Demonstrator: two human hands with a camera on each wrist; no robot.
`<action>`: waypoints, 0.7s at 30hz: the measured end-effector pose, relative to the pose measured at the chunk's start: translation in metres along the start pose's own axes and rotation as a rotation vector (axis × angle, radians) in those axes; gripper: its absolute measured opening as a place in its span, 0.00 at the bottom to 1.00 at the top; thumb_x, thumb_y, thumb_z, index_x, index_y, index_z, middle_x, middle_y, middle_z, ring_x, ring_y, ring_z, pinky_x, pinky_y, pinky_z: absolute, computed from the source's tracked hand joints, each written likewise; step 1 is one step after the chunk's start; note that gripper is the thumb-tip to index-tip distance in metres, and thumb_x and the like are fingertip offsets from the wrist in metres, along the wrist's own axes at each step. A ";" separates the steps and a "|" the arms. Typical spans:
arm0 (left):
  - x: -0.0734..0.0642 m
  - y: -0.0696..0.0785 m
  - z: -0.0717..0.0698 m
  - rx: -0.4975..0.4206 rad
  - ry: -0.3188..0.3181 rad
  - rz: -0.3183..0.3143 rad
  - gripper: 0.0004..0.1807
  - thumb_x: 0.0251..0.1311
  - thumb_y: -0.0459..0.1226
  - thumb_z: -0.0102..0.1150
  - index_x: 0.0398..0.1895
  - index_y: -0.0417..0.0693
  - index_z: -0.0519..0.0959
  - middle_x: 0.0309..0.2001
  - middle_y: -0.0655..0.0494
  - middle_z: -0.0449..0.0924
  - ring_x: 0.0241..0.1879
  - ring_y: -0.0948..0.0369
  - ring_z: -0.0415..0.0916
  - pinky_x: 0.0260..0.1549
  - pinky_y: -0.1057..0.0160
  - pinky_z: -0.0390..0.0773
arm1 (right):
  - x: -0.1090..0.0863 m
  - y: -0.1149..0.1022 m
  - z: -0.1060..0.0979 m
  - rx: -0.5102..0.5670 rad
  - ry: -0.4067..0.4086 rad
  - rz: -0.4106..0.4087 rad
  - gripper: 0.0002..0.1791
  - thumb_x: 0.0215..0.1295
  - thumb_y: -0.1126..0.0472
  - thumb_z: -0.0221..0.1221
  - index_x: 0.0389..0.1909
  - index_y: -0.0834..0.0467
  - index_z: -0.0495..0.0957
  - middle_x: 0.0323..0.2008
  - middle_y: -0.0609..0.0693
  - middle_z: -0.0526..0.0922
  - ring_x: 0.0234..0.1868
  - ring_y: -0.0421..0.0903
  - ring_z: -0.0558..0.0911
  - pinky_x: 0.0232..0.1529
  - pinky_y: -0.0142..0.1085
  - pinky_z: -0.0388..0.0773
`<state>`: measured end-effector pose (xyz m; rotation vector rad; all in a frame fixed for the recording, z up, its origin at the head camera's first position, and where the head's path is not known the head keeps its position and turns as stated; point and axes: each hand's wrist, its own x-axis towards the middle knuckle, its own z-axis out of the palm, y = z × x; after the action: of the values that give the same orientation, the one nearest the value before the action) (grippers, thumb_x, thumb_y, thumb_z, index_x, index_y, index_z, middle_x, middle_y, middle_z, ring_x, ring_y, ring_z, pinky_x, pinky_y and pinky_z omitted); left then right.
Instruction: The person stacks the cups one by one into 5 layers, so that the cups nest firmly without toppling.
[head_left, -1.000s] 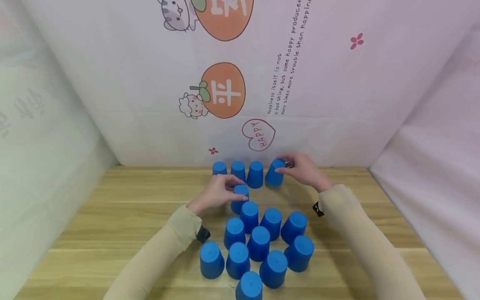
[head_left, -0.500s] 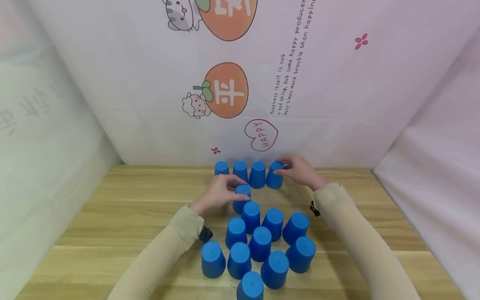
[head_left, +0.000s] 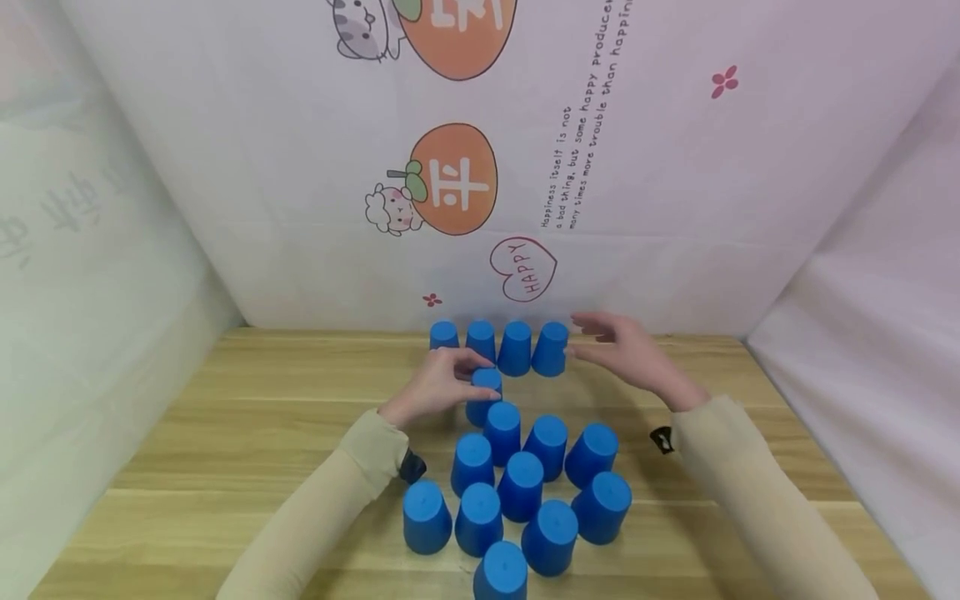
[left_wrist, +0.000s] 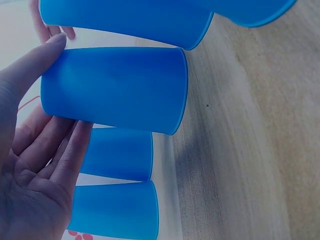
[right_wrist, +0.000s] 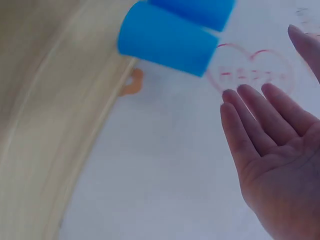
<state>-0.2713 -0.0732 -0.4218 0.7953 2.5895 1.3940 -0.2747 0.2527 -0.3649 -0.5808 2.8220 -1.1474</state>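
In the head view, my left hand point(head_left: 438, 385) pinches an upside-down blue cup point(head_left: 486, 395) near its base, thumb on one side and fingers on the other. The left wrist view shows the thumb at the edge of that cup point(left_wrist: 115, 90), with the fingers along its opposite side. Four-finger-wide and apart from any cup, my right hand point(right_wrist: 285, 155) is spread with straight fingers in the right wrist view. Beside it stands the rightmost cup point(head_left: 551, 350) of the back row, upside down on the wooden table point(head_left: 300, 450).
More upside-down blue cups fill the back row, such as one point(head_left: 514, 350) left of the rightmost. Several others, including a near cup point(head_left: 500, 573), stand grouped in front. A printed white cloth point(head_left: 637, 275) rises behind the table.
My right hand has let go of the back row's rightmost cup and drawn away to the right; that cup first shifted left, closer to its neighbour. My left hand keeps its hold.
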 end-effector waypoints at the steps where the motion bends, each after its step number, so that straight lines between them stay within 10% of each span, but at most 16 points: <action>1: 0.000 0.000 0.000 -0.004 0.000 0.003 0.26 0.54 0.51 0.77 0.53 0.51 0.84 0.49 0.60 0.84 0.49 0.61 0.82 0.50 0.55 0.82 | -0.009 -0.002 -0.001 -0.012 -0.009 -0.011 0.37 0.66 0.40 0.66 0.69 0.57 0.72 0.66 0.58 0.76 0.63 0.60 0.76 0.60 0.57 0.75; 10: 0.000 0.003 -0.002 -0.016 -0.005 -0.004 0.24 0.55 0.50 0.77 0.53 0.52 0.84 0.49 0.61 0.84 0.49 0.61 0.82 0.51 0.54 0.82 | -0.083 -0.007 0.013 -0.047 -0.163 -0.105 0.35 0.62 0.41 0.70 0.64 0.56 0.78 0.59 0.55 0.82 0.57 0.55 0.82 0.56 0.56 0.78; 21: -0.002 0.002 -0.001 -0.001 -0.001 -0.017 0.25 0.54 0.51 0.77 0.53 0.53 0.84 0.49 0.61 0.84 0.49 0.61 0.82 0.51 0.55 0.82 | -0.103 0.010 0.027 0.012 -0.176 -0.140 0.33 0.60 0.48 0.73 0.59 0.64 0.80 0.52 0.53 0.85 0.45 0.44 0.85 0.47 0.49 0.84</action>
<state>-0.2694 -0.0737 -0.4194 0.7711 2.5889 1.3896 -0.1773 0.2778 -0.4014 -0.8461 2.6605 -1.0744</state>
